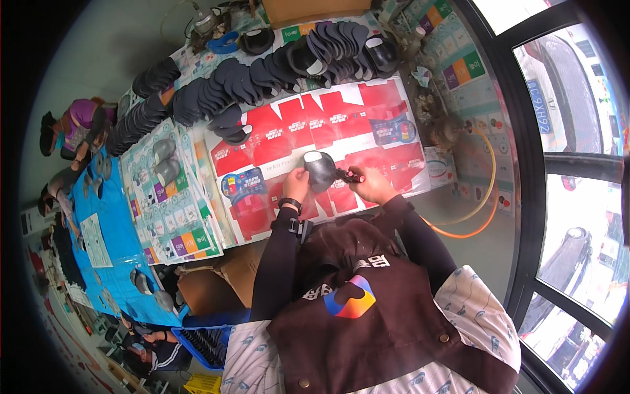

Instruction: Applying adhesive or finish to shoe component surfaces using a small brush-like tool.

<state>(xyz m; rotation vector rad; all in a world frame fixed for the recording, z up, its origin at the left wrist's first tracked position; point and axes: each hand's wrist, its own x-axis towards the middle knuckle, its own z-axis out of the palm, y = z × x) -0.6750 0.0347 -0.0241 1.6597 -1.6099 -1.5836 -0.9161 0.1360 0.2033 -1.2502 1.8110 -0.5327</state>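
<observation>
A black, rounded shoe [319,172] with a pale patch at its top is held above the red-and-white printed sheets [282,141]. The fingers of my left hand [296,186] are closed on its left side. My right hand [375,187], to the right of the shoe, is wrapped round a small red-and-black tool [354,175]. The tool's dark front end points at the shoe's right side; whether it touches cannot be made out. Beyond my hands, a few loose dark shoe pieces [233,133] lie at the sheets' far left edge.
Rows of dark shoe pieces [230,82] line the table's far side. A pair of grey shoes [167,162] sits on stacked printed sheets at left. An orange hose [459,234] curves at right, near windows. Other people work along a blue table [125,230].
</observation>
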